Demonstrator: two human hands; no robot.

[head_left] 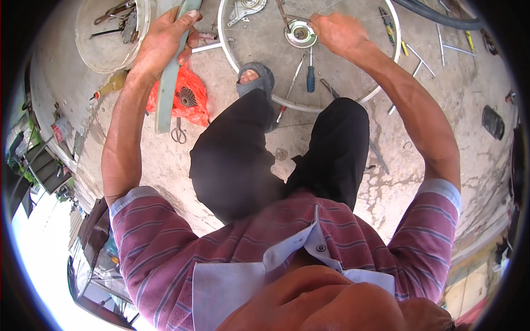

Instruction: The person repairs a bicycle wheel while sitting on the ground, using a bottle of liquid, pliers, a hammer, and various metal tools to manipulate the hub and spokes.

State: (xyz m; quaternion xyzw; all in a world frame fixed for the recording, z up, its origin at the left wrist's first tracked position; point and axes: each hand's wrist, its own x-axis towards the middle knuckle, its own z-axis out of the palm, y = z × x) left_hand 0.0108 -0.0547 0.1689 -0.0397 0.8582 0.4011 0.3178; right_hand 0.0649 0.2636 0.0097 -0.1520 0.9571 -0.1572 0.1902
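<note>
My left hand [165,41] is closed around a long, flat, pale green strip [164,105], held upright over a red plastic bag [200,108]. On the bag sits a dark toothed sprocket [186,98]. My right hand [338,33] is curled at the end of a thin dark metal tool [297,17] that reaches over the hub [301,34] of a bicycle wheel; the fingers partly hide its grip. The wheel's pale rim [397,41] lies flat on the ground. A blue-handled screwdriver [310,80] and a red-handled screwdriver [282,113] lie by its near side.
A whitish bucket [83,47] with metal tools stands at upper left, near a yellow bottle [113,84]. Scissors [178,133] lie below the bag. At right are pliers [390,30], T-shaped wrenches [420,62], a black hose [441,20] and a black block [493,122].
</note>
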